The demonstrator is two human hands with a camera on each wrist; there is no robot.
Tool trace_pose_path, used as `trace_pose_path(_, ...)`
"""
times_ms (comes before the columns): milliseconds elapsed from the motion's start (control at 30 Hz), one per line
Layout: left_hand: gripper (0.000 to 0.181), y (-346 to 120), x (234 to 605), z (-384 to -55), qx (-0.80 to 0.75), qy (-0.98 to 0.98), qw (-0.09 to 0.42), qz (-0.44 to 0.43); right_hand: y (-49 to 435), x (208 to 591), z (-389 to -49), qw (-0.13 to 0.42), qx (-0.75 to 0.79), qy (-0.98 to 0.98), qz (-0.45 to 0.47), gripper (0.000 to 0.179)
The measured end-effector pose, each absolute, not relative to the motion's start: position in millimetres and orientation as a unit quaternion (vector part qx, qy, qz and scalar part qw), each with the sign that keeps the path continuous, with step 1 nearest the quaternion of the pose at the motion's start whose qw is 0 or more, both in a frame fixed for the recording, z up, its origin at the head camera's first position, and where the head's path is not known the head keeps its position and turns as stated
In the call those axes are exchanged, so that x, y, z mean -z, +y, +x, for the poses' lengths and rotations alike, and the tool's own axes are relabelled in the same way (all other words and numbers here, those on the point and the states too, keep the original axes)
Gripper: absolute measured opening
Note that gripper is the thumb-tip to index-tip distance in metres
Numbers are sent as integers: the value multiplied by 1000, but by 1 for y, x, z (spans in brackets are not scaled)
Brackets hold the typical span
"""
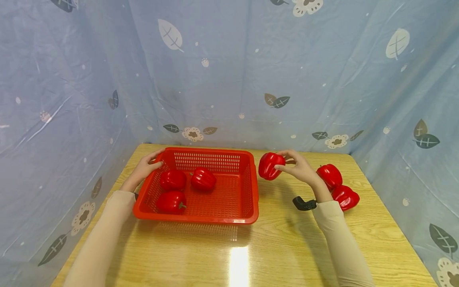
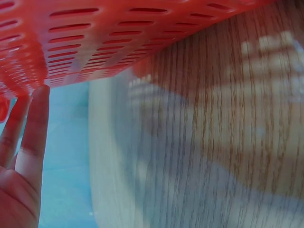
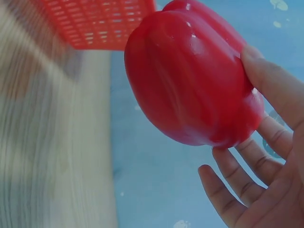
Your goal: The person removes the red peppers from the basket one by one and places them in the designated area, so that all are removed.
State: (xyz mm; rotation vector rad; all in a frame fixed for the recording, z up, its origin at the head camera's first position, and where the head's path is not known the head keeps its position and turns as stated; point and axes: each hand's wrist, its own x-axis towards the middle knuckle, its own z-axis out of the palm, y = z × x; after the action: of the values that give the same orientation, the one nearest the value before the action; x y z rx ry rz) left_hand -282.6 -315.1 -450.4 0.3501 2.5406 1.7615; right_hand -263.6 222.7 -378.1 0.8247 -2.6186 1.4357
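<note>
A red plastic basket [image 1: 222,199] with slotted walls stands on the table, holding three red bell peppers, one of them a pepper [image 1: 203,178] near its middle. At the basket's left rim, my left hand [image 1: 143,167] grips the edge, thumb over the rim; in the left wrist view its fingers [image 2: 35,128] meet the slotted wall. My right hand [image 1: 295,165] pinches another red bell pepper [image 1: 270,166] between thumb and fingers, just right of the basket and above the table. The right wrist view shows that pepper [image 3: 190,76] large, against the fingertips.
Two more red bell peppers lie touching on the table's right side, a rear pepper [image 1: 330,175] and a front pepper [image 1: 346,198], partly behind the right forearm. The wooden table [image 1: 287,247] has blue patterned curtains [image 1: 222,79] at its back and sides.
</note>
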Motion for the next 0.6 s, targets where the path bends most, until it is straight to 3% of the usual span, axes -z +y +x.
trace_pose_path(267, 56, -306, 434, -272, -576, 810, 26, 106, 230, 383, -262, 26, -445, -862, 243, 42)
trace_pose_path(600, 57, -316, 453, -283, -568, 816, 19, 104, 240, 390, -259, 21, -440, -869, 227, 43)
